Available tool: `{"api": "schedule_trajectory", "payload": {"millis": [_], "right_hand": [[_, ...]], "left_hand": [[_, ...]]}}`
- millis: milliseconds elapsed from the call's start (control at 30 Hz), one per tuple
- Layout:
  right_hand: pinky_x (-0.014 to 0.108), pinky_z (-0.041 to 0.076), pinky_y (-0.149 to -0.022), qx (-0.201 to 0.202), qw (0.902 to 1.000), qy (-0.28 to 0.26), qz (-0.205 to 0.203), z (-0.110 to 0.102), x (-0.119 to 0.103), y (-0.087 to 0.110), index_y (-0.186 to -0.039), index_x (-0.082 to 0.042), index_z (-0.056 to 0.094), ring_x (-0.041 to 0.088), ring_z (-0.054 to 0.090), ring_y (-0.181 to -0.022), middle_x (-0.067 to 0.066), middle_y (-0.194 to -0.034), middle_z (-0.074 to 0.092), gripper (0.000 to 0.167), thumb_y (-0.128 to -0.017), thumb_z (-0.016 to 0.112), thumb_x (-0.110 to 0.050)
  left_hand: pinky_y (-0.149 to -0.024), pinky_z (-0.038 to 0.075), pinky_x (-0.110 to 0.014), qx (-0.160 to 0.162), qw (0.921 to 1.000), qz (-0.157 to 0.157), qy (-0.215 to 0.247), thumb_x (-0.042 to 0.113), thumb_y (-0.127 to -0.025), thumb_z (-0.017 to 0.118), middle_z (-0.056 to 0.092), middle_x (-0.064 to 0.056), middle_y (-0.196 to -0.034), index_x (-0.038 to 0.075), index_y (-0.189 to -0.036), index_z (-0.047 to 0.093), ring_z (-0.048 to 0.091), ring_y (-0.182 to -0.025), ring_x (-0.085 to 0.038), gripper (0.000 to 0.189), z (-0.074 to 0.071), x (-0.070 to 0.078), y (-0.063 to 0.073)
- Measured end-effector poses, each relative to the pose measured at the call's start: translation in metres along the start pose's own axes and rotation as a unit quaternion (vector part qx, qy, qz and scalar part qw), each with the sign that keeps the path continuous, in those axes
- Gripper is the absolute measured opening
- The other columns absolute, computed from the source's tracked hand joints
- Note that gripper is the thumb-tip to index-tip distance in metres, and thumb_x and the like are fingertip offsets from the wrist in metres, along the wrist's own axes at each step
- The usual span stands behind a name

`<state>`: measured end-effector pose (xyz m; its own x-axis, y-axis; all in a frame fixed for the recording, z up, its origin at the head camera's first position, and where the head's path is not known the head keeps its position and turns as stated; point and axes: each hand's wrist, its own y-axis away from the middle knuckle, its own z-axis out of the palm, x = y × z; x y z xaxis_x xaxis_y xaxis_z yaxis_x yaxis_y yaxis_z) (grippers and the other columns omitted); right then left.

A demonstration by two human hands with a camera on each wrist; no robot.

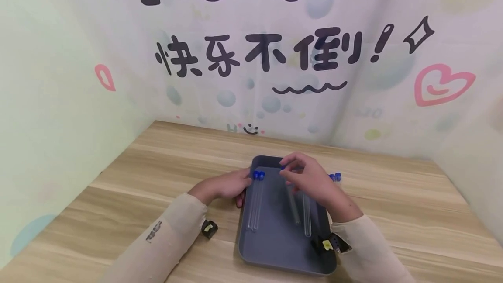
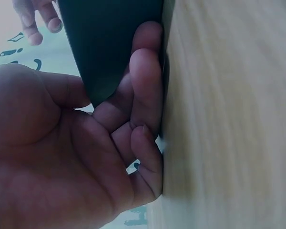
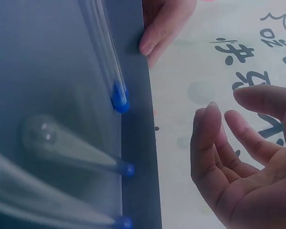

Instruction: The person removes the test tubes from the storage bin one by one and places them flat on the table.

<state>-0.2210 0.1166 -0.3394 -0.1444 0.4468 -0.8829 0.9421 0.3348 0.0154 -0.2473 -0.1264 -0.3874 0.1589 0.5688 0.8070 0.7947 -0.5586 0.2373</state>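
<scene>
A dark grey tray (image 1: 279,248) lies on the wooden table. My left hand (image 1: 229,183) grips its left side, thumb at the rim and fingers curled against the outer wall (image 2: 105,47). Inside, two clear test tubes with blue caps (image 1: 254,206) lie side by side at the left. Two more tubes, one in the middle (image 1: 293,208) and one nearer the right wall (image 1: 308,217), lie under my right hand (image 1: 308,178). That hand hovers above the tray's far part; in the right wrist view its bent fingers (image 3: 205,133) stand apart from the thumb, holding nothing.
Beyond the tray's right wall, more blue caps (image 1: 335,177) show, their tubes mostly hidden by my right arm. Black wrist straps (image 1: 209,229) are on both sleeves. A printed cloth (image 1: 251,99) hangs behind the wooden table (image 1: 188,152).
</scene>
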Motion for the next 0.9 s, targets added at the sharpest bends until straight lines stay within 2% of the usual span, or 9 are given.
{"api": "schedule_trajectory", "payload": {"millis": [233,433,600,800,900], "right_hand": [[0.042,0.061,-0.068,-0.013,0.9998,-0.013,-0.011,0.005,0.001,-0.002,-0.121,-0.004,0.058,0.035,0.067,-0.086,0.02,-0.106,0.063,0.026,-0.097,0.063,-0.013],[0.04,0.061,-0.068,-0.034,0.9992,-0.019,-0.005,0.008,0.012,-0.002,-0.121,-0.002,0.058,0.033,0.07,-0.086,0.018,-0.105,0.064,0.027,-0.096,0.064,-0.011],[0.04,0.062,-0.071,-0.052,0.9974,-0.051,0.004,0.01,0.017,-0.002,-0.125,0.002,0.056,0.034,0.071,-0.087,0.021,-0.108,0.063,0.032,-0.096,0.063,-0.009],[0.041,0.062,-0.076,-0.096,0.9923,-0.078,0.011,0.017,0.019,-0.005,-0.129,0.003,0.053,0.03,0.071,-0.09,0.021,-0.11,0.061,0.037,-0.097,0.063,-0.013],[0.041,0.062,-0.076,-0.101,0.9914,-0.081,0.018,0.019,0.021,-0.006,-0.129,0.002,0.053,0.029,0.071,-0.09,0.021,-0.111,0.06,0.037,-0.097,0.063,-0.011]], "left_hand": [[-0.055,0.054,-0.032,-0.014,0.9998,0.014,-0.001,0.011,-0.108,0.025,0.059,-0.008,-0.075,0.006,-0.138,0.043,0.059,-0.055,-0.02,0.036,0.001,0.003,-0.001],[-0.056,0.053,-0.032,-0.021,0.9996,0.018,0.001,0.011,-0.108,0.026,0.059,-0.008,-0.076,0.005,-0.139,0.042,0.059,-0.056,-0.019,0.035,0.001,0.005,-0.004],[-0.056,0.054,-0.032,-0.021,0.9996,0.017,0.002,0.012,-0.108,0.026,0.058,-0.007,-0.075,0.005,-0.137,0.043,0.059,-0.056,-0.019,0.035,0.002,0.007,-0.005],[-0.056,0.053,-0.032,-0.014,0.9998,0.005,0.013,0.012,-0.108,0.025,0.058,-0.007,-0.074,0.005,-0.136,0.044,0.058,-0.055,-0.019,0.034,0.001,0.006,0.001],[-0.057,0.054,-0.032,-0.016,0.9997,0.01,0.015,0.012,-0.108,0.025,0.058,-0.007,-0.073,0.005,-0.138,0.043,0.058,-0.055,-0.019,0.036,0.0,0.005,0.002]]}}
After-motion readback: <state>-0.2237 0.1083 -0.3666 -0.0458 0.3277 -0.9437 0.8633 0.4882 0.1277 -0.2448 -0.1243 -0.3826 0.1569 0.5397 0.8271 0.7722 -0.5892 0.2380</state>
